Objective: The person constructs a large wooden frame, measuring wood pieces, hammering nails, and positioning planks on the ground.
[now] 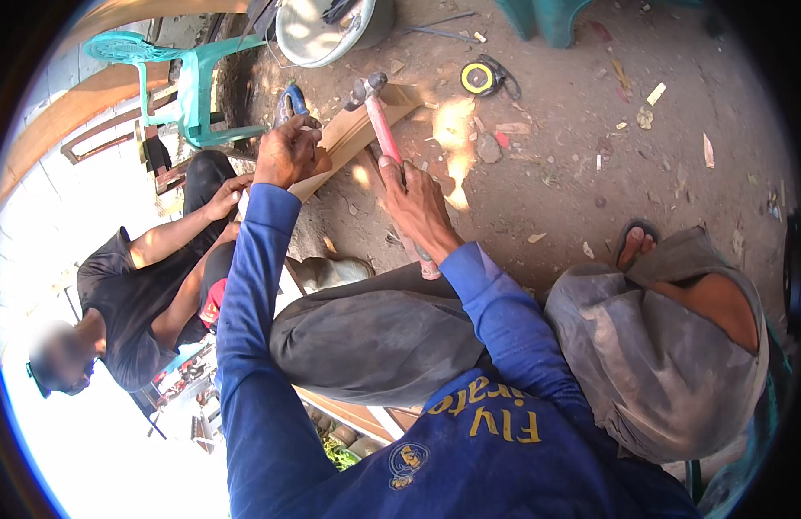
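My right hand (pixel 415 203) is wrapped round the pinkish-red handle of a claw hammer (pixel 385 130), its metal head raised over the edge of a light brown wooden board (pixel 353 130). Fingers drawn together, my left hand (pixel 285 154) is at the board's near left part. Whatever is pinched in it is too small to make out. Just beyond the left hand is a blue object (pixel 291 104) of unclear kind. Beside my left forearm, another person's hand (pixel 225 197) reaches toward the near end of the board.
A person in black (pixel 128 281) sits close on the left. A green plastic chair (pixel 193 91) and a pale bucket (pixel 327 35) stand at the far left. On the dirt floor lie a yellow-and-black tape measure (pixel 480 79), a stone (pixel 488 148) and wood scraps.
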The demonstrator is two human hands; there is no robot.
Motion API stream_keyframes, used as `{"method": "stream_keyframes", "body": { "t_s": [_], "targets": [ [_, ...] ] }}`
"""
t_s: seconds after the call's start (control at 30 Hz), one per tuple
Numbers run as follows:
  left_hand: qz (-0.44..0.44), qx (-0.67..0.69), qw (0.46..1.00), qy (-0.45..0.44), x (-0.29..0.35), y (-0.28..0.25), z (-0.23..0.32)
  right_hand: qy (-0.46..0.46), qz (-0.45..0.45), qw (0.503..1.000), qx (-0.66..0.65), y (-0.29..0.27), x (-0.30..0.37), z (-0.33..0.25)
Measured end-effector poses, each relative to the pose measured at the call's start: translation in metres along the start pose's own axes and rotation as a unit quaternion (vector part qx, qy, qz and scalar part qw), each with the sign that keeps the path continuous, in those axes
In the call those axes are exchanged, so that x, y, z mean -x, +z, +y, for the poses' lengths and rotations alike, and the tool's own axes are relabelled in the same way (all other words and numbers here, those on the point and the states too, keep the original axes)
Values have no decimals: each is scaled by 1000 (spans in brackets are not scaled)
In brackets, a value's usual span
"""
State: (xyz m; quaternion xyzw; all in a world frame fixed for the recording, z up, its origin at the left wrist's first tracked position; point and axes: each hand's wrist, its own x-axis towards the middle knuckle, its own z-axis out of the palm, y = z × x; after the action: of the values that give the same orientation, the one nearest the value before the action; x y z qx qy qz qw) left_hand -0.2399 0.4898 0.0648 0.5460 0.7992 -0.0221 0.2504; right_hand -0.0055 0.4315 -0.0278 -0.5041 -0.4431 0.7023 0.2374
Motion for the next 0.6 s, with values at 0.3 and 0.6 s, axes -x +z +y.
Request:
{"method": "stream_keyframes", "body": {
  "t_s": [0.3,0.6],
  "targets": [
    [-4,-49,997,66,2,3,1,-13,16,999,-35,-7,13,-18],
    [3,-109,991,74,-3,10,-13,-74,39,996,-24,-18,13,-34]
  ]
}}
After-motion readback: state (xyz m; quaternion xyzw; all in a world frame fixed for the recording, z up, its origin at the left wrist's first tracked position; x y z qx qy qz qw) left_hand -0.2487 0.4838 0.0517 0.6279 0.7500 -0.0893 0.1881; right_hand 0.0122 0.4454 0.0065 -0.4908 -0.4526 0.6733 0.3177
